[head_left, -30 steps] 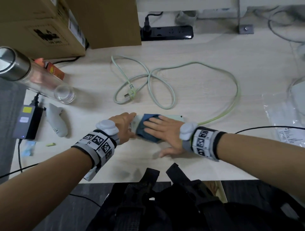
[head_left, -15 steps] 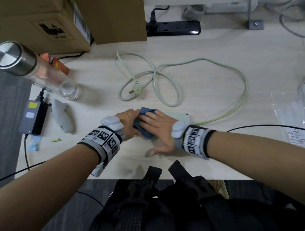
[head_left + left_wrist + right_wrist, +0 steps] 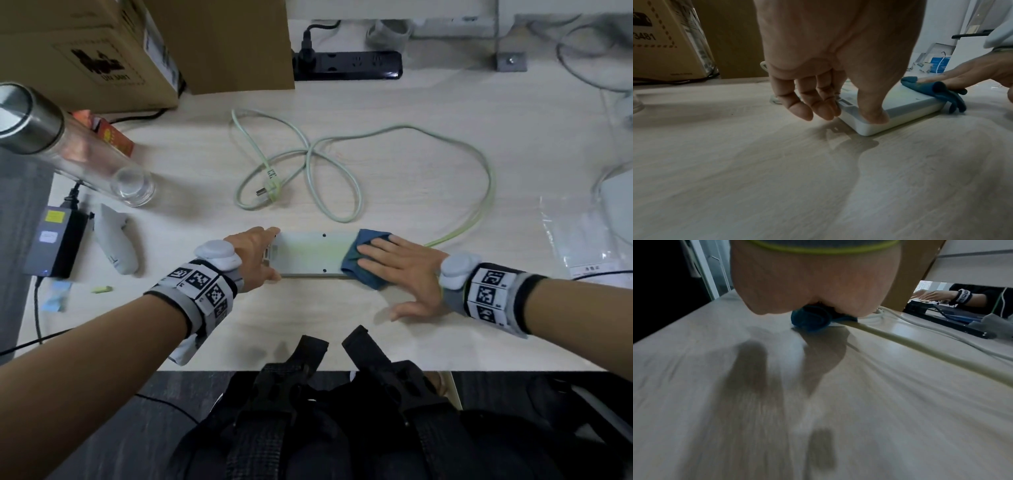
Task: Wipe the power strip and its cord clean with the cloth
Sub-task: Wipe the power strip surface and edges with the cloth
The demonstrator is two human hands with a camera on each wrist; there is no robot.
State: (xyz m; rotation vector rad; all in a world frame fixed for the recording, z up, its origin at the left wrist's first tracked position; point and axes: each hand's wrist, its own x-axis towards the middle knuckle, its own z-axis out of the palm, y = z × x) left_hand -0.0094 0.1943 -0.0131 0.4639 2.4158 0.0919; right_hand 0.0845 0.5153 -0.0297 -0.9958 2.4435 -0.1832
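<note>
A pale power strip (image 3: pixel 310 255) lies flat on the light wooden table, near the front edge. My left hand (image 3: pixel 260 253) grips its left end, thumb on the near edge and fingers curled over the end (image 3: pixel 844 113). My right hand (image 3: pixel 400 263) presses a blue cloth (image 3: pixel 356 265) onto the strip's right end with flat, straight fingers. The cloth (image 3: pixel 941 88) drapes over that end. The pale green cord (image 3: pixel 342 192) leaves the right end and loops across the table to its plug (image 3: pixel 270 193). In the right wrist view the palm hides most of the cloth (image 3: pixel 812 318).
A black power strip (image 3: pixel 346 65) lies at the back, next to cardboard boxes (image 3: pixel 85 51). At left are a glass bottle (image 3: pixel 68 144), a black adapter (image 3: pixel 54 246) and a white handle-shaped object (image 3: pixel 114 243). A plastic bag (image 3: pixel 582 240) lies at right.
My right hand has slid the cloth along the strip from its left end to its right end. The left hand has stayed on the left end.
</note>
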